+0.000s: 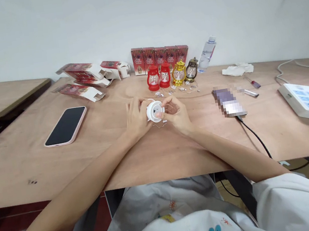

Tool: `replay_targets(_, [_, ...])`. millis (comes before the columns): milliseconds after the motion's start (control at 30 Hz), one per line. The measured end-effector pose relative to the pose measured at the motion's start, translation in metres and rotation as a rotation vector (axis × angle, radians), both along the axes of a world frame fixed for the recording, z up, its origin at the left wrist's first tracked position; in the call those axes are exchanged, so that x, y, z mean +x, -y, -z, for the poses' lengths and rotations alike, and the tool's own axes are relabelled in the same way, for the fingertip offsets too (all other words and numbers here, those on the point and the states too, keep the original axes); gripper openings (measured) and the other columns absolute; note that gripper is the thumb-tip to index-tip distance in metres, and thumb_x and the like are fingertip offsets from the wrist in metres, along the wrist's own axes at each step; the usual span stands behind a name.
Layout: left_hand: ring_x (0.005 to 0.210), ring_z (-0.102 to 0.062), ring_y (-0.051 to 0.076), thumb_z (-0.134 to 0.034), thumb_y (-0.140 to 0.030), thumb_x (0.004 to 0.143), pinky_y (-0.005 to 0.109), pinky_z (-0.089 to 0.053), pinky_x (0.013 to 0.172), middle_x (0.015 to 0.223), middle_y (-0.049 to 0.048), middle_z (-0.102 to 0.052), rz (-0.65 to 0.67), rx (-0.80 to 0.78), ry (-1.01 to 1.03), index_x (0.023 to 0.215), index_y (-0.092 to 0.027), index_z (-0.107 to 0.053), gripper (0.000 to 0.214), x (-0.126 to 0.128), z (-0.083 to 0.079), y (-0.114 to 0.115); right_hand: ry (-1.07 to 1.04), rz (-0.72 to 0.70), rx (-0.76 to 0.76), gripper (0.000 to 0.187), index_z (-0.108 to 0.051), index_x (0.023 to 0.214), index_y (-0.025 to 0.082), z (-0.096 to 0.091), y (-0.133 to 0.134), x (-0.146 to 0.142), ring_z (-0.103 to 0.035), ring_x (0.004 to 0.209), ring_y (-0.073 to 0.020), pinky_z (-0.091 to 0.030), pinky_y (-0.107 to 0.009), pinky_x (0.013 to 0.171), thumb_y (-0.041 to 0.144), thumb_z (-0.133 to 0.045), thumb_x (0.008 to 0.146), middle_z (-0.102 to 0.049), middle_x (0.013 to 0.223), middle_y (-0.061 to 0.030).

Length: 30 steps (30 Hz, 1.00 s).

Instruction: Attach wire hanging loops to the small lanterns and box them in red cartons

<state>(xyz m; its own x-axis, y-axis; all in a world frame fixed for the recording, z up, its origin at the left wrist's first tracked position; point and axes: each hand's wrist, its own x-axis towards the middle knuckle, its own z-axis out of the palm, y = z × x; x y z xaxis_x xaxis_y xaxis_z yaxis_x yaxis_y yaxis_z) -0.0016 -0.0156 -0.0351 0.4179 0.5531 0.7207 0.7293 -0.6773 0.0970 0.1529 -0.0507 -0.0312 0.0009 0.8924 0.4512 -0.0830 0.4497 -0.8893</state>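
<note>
My left hand (136, 117) is wrapped round a small white lantern (153, 111), held on its side with the round base toward me. My right hand (175, 115) pinches at that base, fingers curled against it. Both hands hover just above the wooden table (119, 152). Behind them stand two red lanterns (158, 77), a gold lantern (178, 73) and a dark bronze lantern (191, 69). Small plastic tabs (181, 89) lie scattered in front of those.
A row of red boxes (159, 57) lines the wall, with opened boxes (90, 79) to the left. A phone (66, 125) lies left, a second phone on a cable (228, 103) right. A bottle (207, 54), tissue (237, 69), screwdriver (252, 82) and power strip (307, 101) sit right.
</note>
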Motion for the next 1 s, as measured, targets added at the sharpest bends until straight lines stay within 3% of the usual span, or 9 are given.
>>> replay_targets(100, [0.099, -0.057, 0.028, -0.056, -0.042, 0.086, 0.041, -0.038, 0.079, 0.105, 0.0143, -0.062, -0.019, -0.009, 0.002, 0.108, -0.016, -0.057, 0.033, -0.001, -0.002, -0.005, 0.017, 0.018, 0.08, 0.037, -0.058, 0.081, 0.023, 0.0, 0.0, 0.0, -0.061, 0.081, -0.0139, -0.051, -0.03, 0.073, 0.05, -0.08, 0.068, -0.061, 0.089, 0.0006])
replay_targets(233, [0.106, -0.057, 0.032, -0.06, -0.045, 0.082, 0.043, -0.042, 0.084, 0.107, 0.0134, -0.061, -0.1, -0.046, 0.115, 0.11, -0.017, -0.052, 0.04, -0.007, 0.003, -0.022, 0.184, 0.149, 0.237, 0.021, -0.063, 0.085, 0.023, -0.002, -0.003, 0.009, -0.06, 0.099, -0.0164, -0.051, -0.032, 0.084, 0.044, -0.065, 0.084, -0.062, 0.098, -0.0032])
replay_targets(333, [0.106, -0.059, 0.031, -0.062, -0.048, 0.08, 0.043, -0.045, 0.085, 0.111, 0.0128, -0.06, -0.165, -0.102, 0.235, 0.115, -0.019, -0.046, 0.048, -0.011, 0.006, -0.031, 0.377, 0.229, 0.251, 0.018, -0.063, 0.081, 0.022, 0.0, -0.005, 0.017, -0.061, 0.091, -0.0162, -0.049, -0.032, 0.083, 0.038, -0.059, 0.089, -0.065, 0.089, -0.0027])
replay_targets(433, [0.099, -0.063, 0.027, -0.061, -0.049, 0.08, 0.039, -0.048, 0.08, 0.117, 0.0125, -0.059, -0.144, -0.154, 0.289, 0.124, -0.019, -0.039, 0.057, -0.015, 0.003, -0.029, 0.512, 0.241, 0.237, 0.014, -0.062, 0.084, 0.022, 0.004, -0.007, 0.021, -0.061, 0.084, -0.0162, -0.048, -0.032, 0.081, 0.033, -0.057, 0.09, -0.067, 0.087, -0.0023])
replay_targets(533, [0.099, -0.064, 0.027, -0.059, -0.045, 0.082, 0.036, -0.048, 0.078, 0.118, 0.0117, -0.06, -0.113, -0.128, 0.206, 0.122, -0.022, -0.041, 0.05, -0.017, -0.005, -0.024, 0.758, 0.235, 0.237, 0.008, -0.062, 0.089, 0.021, 0.008, -0.01, 0.022, -0.061, 0.089, -0.0189, -0.047, -0.034, 0.084, 0.028, -0.059, 0.088, -0.066, 0.094, -0.0045])
replay_targets(633, [0.095, -0.066, 0.027, -0.058, -0.04, 0.082, 0.036, -0.047, 0.074, 0.111, 0.0104, -0.063, -0.186, -0.099, 0.161, 0.115, -0.023, -0.045, 0.039, -0.021, -0.011, -0.025, 1.066, 0.247, 0.17, 0.011, -0.063, 0.095, 0.02, 0.007, -0.009, 0.024, -0.06, 0.095, -0.0231, -0.046, -0.037, 0.085, 0.026, -0.062, 0.086, -0.065, 0.099, -0.007])
replay_targets(733, [0.088, -0.067, 0.028, -0.06, -0.037, 0.081, 0.037, -0.047, 0.072, 0.101, 0.0104, -0.066, -0.296, -0.105, 0.196, 0.117, -0.021, -0.043, 0.043, -0.026, -0.012, -0.03, 1.261, 0.238, 0.098, 0.017, -0.063, 0.1, 0.019, 0.002, -0.006, 0.024, -0.06, 0.098, -0.0262, -0.047, -0.037, 0.083, 0.027, -0.064, 0.085, -0.064, 0.104, -0.0097])
replay_targets(867, [0.092, -0.066, 0.029, -0.06, -0.039, 0.082, 0.037, -0.047, 0.073, 0.108, 0.0129, -0.065, -0.312, -0.114, 0.178, 0.119, -0.02, -0.041, 0.046, -0.029, -0.014, -0.034, 1.314, 0.186, 0.068, 0.017, -0.066, 0.096, 0.017, -0.004, -0.003, 0.026, -0.062, 0.093, -0.0255, -0.047, -0.035, 0.079, 0.027, -0.067, 0.083, -0.065, 0.102, -0.011])
replay_targets(1000, [0.099, -0.065, 0.031, -0.057, -0.038, 0.085, 0.038, -0.048, 0.076, 0.115, 0.0158, -0.064, -0.289, -0.138, 0.188, 0.117, -0.019, -0.043, 0.039, -0.031, -0.022, -0.03, 1.277, 0.146, 0.048, 0.006, -0.07, 0.085, 0.017, -0.005, -0.006, 0.027, -0.064, 0.084, -0.0208, -0.046, -0.03, 0.073, 0.016, -0.066, 0.081, -0.068, 0.092, -0.0079])
